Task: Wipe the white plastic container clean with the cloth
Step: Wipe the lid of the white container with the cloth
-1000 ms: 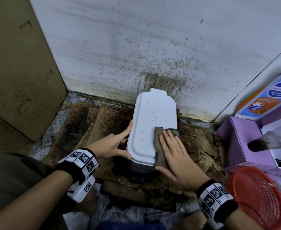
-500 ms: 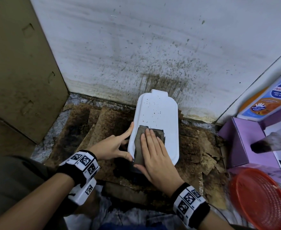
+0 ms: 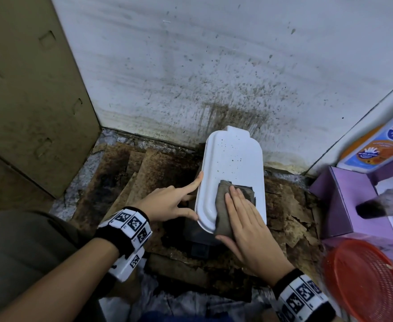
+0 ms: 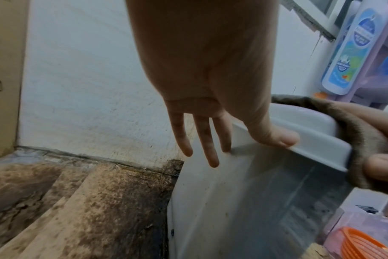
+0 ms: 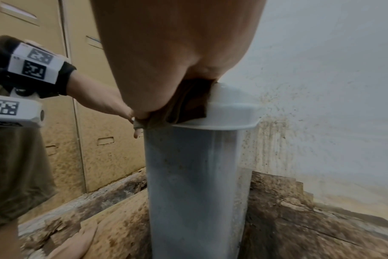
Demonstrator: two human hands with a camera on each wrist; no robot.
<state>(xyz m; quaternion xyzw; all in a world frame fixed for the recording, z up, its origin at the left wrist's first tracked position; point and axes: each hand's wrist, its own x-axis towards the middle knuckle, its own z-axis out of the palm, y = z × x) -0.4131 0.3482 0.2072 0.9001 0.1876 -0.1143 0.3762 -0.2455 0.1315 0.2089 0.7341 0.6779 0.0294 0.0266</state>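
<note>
The white plastic container (image 3: 233,163) stands upright by the stained wall, its lid speckled with dark spots at the far end. A brown cloth (image 3: 225,205) lies on the near half of the lid. My right hand (image 3: 242,212) lies flat on the cloth with straight fingers, and its thumb sits against cloth folded over the lid's near edge (image 4: 352,133). My left hand (image 3: 186,201) steadies the container from the left: straight fingers (image 4: 212,149) on the side wall, thumb on the lid rim. The right wrist view shows the grey body (image 5: 195,184) under the lid (image 5: 230,112).
Rotten brown boards (image 3: 132,177) cover the floor around the container. A cardboard panel (image 3: 28,101) stands on the left. On the right are a purple box (image 3: 335,201), a soap bottle (image 3: 376,147), a brush (image 3: 381,203) and a red basket (image 3: 365,282).
My right hand slid the cloth from the lid's right edge to its left side, then back toward the middle. The near half of the lid shows fewer spots. The left hand stayed put.
</note>
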